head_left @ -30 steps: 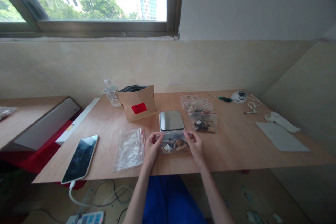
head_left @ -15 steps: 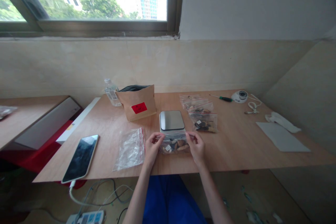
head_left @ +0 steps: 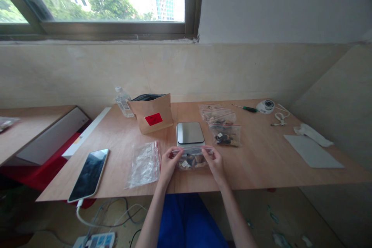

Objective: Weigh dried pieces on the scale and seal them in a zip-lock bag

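Note:
Both hands pinch the top edge of a small clear zip bag [head_left: 191,160] filled with brown and dark pieces, held just above the near part of the wooden table [head_left: 261,162]. My left hand [head_left: 168,165] grips the bag's left corner and my right hand [head_left: 214,163] grips the right part of its top edge. Right behind the bag lies a flat steel kitchen scale [head_left: 190,133]. A stack of empty zip bags [head_left: 144,164] lies to the left of my left hand.
Several filled zip bags [head_left: 222,128] lie right of the scale. A brown paper bag [head_left: 152,113] with a red label and a water bottle [head_left: 123,102] stand behind. A phone [head_left: 89,174] lies at the left; a screwdriver [head_left: 244,108], white device [head_left: 266,105] and paper [head_left: 312,151] at the right.
My right hand has slid leftward along the bag's top edge, closer to my left hand. The bag has shifted slightly away from me.

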{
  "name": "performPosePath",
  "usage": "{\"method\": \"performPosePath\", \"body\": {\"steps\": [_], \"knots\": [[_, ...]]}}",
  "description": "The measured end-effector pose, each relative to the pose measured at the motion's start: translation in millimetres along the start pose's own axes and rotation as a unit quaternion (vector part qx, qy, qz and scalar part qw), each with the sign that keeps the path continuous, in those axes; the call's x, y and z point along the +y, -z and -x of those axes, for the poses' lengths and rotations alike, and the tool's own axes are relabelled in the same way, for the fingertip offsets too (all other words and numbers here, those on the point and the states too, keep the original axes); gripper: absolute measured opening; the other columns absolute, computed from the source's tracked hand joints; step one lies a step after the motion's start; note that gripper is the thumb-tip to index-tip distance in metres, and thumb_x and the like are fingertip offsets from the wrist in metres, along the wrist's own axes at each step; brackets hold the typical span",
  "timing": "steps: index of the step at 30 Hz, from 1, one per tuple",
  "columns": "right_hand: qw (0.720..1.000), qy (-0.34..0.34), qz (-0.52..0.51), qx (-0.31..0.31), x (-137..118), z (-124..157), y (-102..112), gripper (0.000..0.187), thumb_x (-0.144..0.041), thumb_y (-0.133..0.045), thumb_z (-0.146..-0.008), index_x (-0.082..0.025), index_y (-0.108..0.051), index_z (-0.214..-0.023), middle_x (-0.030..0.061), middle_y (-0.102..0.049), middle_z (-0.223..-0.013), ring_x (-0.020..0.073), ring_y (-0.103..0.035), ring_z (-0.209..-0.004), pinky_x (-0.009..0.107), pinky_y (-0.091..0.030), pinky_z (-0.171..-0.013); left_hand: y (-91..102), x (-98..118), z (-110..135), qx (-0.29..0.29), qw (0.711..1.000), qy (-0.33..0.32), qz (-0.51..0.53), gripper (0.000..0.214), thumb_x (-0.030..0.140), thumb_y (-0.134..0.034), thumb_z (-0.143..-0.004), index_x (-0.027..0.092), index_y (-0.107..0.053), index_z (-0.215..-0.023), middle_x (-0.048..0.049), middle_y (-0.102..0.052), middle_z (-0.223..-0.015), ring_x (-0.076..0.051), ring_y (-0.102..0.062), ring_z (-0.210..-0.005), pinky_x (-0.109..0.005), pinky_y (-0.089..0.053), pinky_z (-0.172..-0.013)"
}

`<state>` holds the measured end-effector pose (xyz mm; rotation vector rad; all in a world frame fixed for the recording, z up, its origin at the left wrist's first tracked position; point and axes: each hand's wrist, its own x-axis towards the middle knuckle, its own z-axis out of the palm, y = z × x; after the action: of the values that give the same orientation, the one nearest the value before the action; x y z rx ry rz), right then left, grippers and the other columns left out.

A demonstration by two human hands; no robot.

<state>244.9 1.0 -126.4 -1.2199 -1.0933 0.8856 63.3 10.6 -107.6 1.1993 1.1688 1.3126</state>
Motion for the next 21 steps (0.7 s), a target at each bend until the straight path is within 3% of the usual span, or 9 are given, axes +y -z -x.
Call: {"method": "performPosePath", "body": {"steps": [14,21], "knots": [[0.992,0.099,0.07,0.037,7.7,-2.0,-0.8,0.019,-0.036,-0.061,-0.078,-0.018,-0.066,-0.078,0.0049,-0.066,-0.08,0.018,-0.061,-0.076,0.029,-0.05,-0.068,-0.1,-0.9,0.8,0.014,1.0,-0.013,-0.025,0.023,0.037,-0.069,-0.07,0.015,-0.068,-0.076,-0.0043,-0.068,-0.077,-0.016,-0.062,-0.07,-0.022,-0.046,-0.062],[0.998,0.05,0.042,0.014,-0.3,1.2,0.5,0.02,-0.038,-0.061,-0.078,-0.018,-0.065,-0.082,0.0032,-0.066,-0.078,0.0172,-0.062,-0.074,0.029,-0.05,-0.069,-0.3,-0.1,1.4,-0.009,1.0,-0.018,-0.014,0.023,0.037,-0.068,-0.072,0.016,-0.064,-0.079,-0.0025,-0.065,-0.077,-0.014,-0.06,-0.071,-0.022,-0.046,-0.064]]}}
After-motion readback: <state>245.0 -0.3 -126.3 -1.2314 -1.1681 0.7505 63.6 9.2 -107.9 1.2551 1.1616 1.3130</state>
